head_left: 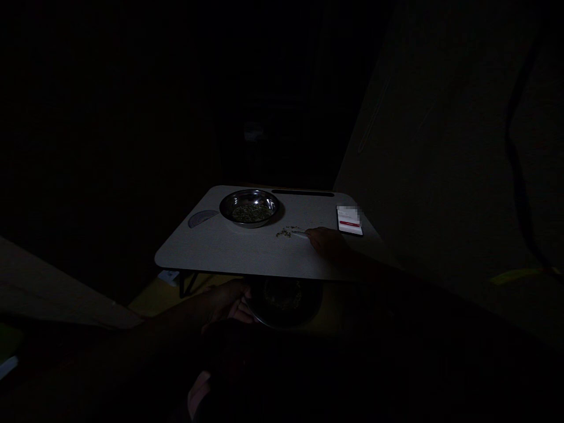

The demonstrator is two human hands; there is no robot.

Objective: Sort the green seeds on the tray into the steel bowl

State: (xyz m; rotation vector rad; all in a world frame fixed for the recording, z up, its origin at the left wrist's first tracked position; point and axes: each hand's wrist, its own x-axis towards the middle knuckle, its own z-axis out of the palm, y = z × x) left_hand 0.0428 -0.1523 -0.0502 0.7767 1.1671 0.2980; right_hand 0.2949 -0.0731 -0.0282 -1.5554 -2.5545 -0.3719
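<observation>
In the dim head view, my left hand (235,299) grips the rim of a dark metal bowl (268,322) just below the table's near edge. Small grains or seeds (284,295) lie inside that bowl. On the white tabletop, my right hand (326,244) is closed on a thin pale strip (300,234), whose kind I cannot make out. The strip's tip touches or lies beside a small scatter of seeds (284,232). A shiny steel bowl (227,208) with a layer of similar seeds stands farther back, left of my right hand.
The small folding table (207,252) has a dark slot (304,192) along its far edge. A clear protractor-like half disc (202,218) lies at left. A phone with a lit screen (349,220) lies at right. A wall (440,176) rises on the right; the surroundings are very dark.
</observation>
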